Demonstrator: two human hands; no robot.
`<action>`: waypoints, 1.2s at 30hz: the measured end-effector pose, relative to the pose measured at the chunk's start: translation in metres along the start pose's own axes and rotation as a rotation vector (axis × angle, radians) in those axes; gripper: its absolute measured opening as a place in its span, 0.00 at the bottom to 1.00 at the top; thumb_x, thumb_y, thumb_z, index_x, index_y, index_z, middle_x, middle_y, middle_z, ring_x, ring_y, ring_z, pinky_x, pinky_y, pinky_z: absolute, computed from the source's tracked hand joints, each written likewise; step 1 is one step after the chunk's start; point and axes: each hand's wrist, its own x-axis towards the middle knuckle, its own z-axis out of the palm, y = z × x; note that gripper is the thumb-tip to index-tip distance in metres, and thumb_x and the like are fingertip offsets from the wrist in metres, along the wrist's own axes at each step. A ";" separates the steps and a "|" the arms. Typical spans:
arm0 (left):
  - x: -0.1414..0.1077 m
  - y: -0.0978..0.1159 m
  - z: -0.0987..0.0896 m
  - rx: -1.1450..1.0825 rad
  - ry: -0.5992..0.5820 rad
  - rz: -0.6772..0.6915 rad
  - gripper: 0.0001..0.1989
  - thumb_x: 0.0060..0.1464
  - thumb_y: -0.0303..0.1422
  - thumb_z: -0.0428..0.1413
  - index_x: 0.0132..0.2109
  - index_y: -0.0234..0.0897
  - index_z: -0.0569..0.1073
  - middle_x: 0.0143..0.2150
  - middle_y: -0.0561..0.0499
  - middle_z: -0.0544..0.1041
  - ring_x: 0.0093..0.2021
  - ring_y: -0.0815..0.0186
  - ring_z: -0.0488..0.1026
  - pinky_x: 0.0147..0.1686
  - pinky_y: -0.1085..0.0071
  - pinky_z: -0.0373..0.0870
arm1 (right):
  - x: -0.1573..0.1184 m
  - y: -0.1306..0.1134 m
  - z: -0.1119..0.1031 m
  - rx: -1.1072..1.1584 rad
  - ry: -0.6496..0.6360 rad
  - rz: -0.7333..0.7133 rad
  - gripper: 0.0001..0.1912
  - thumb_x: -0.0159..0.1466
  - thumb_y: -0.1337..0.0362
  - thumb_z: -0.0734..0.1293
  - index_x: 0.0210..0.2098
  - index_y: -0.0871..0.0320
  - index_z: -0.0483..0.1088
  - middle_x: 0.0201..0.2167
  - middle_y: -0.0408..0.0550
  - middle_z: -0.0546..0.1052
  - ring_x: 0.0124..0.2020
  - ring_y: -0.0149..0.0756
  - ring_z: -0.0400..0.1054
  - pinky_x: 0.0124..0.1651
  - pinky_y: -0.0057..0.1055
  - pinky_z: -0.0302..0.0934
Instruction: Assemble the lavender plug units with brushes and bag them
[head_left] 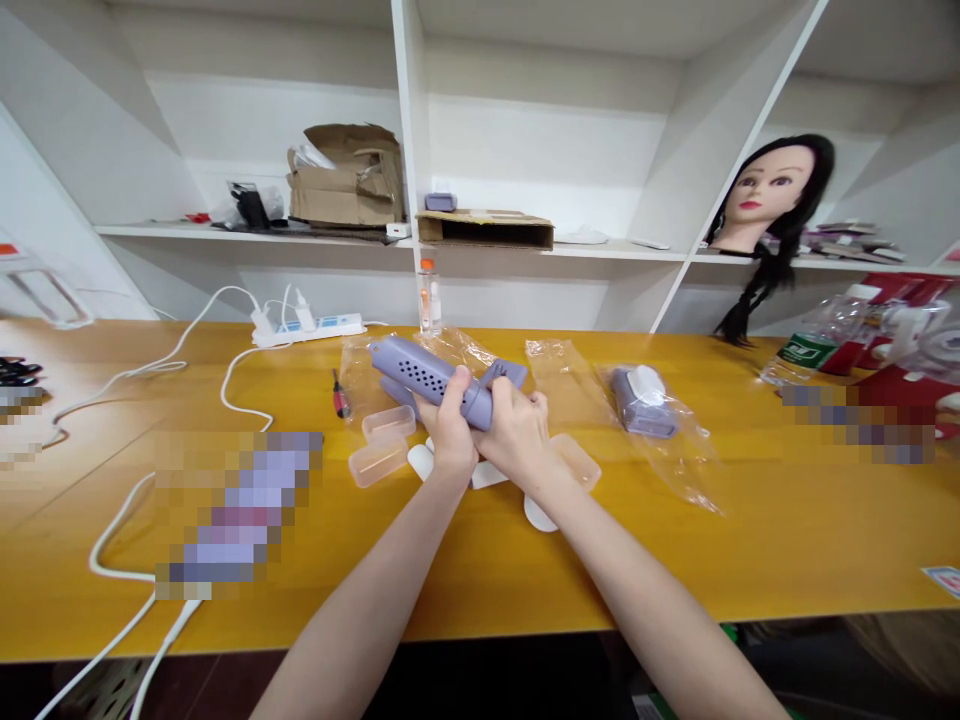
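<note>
A lavender plastic device (424, 372) with rows of dark holes along its side is held above the table, tilted down to the right. My left hand (448, 425) grips its middle, thumb on top. My right hand (517, 425) closes round its right end, where a lavender part (504, 374) sticks up. I cannot tell whether that part is joined to it. Beneath and beside my hands lie a small clear tray (377, 462), another clear tray (388, 424), a white flat piece (421, 461) and a round white piece (540, 513).
A small red-and-black screwdriver (340, 398) lies left of the device. To the right, a lavender part with a white top (646, 400) rests on clear plastic film (675, 470). A white power strip (319, 328) and a blurred-out phone (251, 505) with white cables are at the left.
</note>
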 end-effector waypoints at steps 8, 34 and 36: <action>0.011 0.010 -0.010 0.159 -0.128 -0.068 0.17 0.39 0.40 0.61 0.35 0.36 0.68 0.29 0.53 0.72 0.30 0.66 0.71 0.35 0.67 0.66 | -0.004 0.002 -0.006 -0.044 -0.073 -0.071 0.10 0.58 0.59 0.62 0.36 0.58 0.60 0.31 0.50 0.76 0.32 0.41 0.70 0.35 0.31 0.47; 0.027 0.018 -0.024 0.342 -0.307 -0.185 0.12 0.37 0.33 0.61 0.32 0.34 0.71 0.28 0.52 0.72 0.27 0.68 0.68 0.31 0.69 0.66 | -0.004 0.013 -0.007 -0.037 -0.156 -0.219 0.12 0.58 0.60 0.63 0.39 0.60 0.62 0.30 0.49 0.76 0.32 0.40 0.70 0.35 0.31 0.52; 0.028 0.016 -0.025 0.334 -0.308 -0.181 0.12 0.37 0.33 0.61 0.32 0.35 0.70 0.27 0.53 0.71 0.27 0.68 0.68 0.30 0.70 0.66 | -0.004 0.014 -0.005 -0.027 -0.166 -0.216 0.12 0.58 0.61 0.63 0.39 0.59 0.62 0.30 0.49 0.76 0.32 0.39 0.70 0.35 0.31 0.52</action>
